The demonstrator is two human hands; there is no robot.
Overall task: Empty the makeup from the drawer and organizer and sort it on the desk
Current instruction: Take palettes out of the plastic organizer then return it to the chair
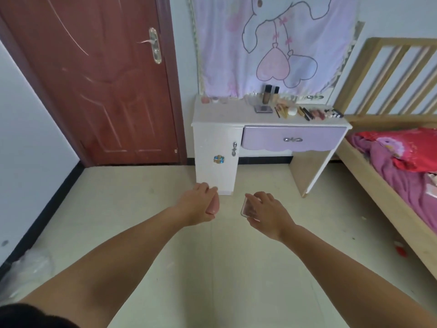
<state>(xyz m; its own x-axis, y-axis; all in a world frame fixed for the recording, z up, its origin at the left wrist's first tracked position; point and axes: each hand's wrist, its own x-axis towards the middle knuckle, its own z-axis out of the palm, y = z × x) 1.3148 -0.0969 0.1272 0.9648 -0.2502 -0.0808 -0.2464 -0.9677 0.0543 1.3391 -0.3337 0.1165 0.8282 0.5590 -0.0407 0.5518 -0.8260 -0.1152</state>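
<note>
A white desk [220, 112] stands against the far wall, some way in front of me. Its purple drawer [293, 139] is closed. Makeup lies in rows on the right half of the top: two tall foundation bottles [271, 94], a dark compact [263, 109], a white round jar [292, 111] and several lipsticks and pencils [314, 113]. A few small jars [214, 99] sit at the back left. My left hand [197, 204] grips a pink object [212, 205]. My right hand [268, 213] holds a pinkish phone-like slab [248, 208]. Both hands are held out over the floor.
A red-brown door [99, 79] is at the left. A wooden bed [390, 185] with pink and red bedding stands to the right of the desk. A pale cartoon cloth [272, 43] hangs behind the desk. A plastic bag [28, 268] lies on the floor at left.
</note>
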